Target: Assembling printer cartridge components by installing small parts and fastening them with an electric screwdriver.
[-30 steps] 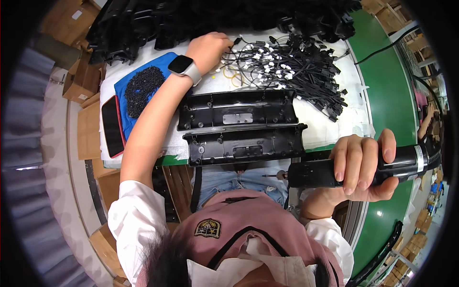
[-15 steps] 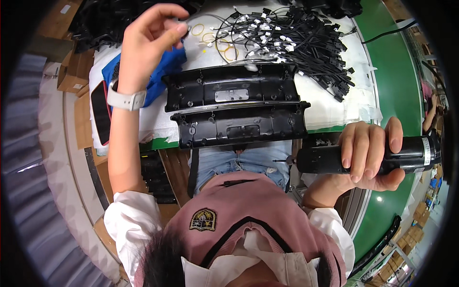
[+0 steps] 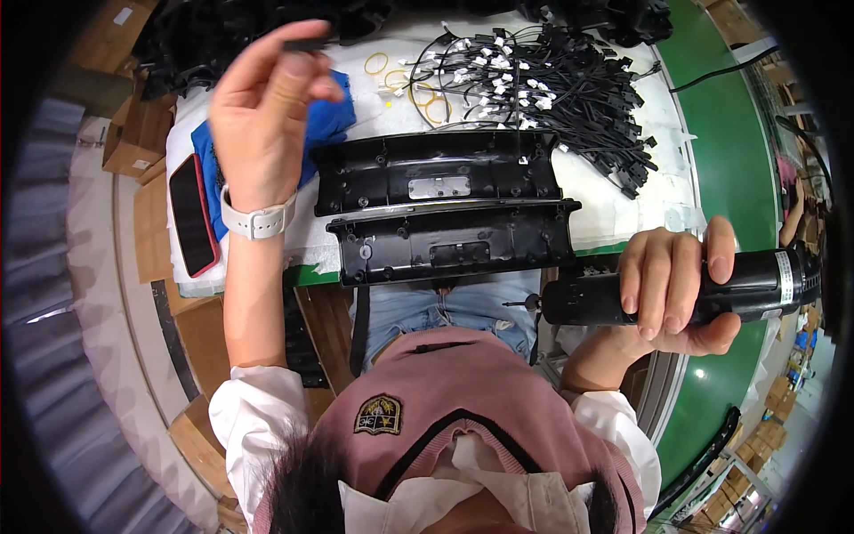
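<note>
My left hand [image 3: 267, 107] is raised over the left of the table, with a small black piece [image 3: 307, 44] pinched between thumb and fingers; its exact kind I cannot make out. At the right, my right hand [image 3: 672, 289] is wrapped round a black electric screwdriver [image 3: 587, 300], whose thin bit points left. Between my hands, two long black plastic housings [image 3: 525, 165] lie side by side at the table's near edge, hollow side up, with screw posts and a small plate inside each. Beyond them at the right is a tangled pile of black cables [image 3: 592, 107] with white connectors.
A blue cloth or bag [image 3: 329, 111] and a red-edged phone [image 3: 193, 214] lie at the left. Several yellow rubber bands [image 3: 376, 63] rest on the white sheet [image 3: 614, 214]. Dark plastic parts [image 3: 191, 44] line the back. A green surface [image 3: 747, 169] runs along the right.
My left hand has moved slightly down and turned, and the black piece in its fingers now shows. My right hand and the screwdriver have shifted slightly left.
</note>
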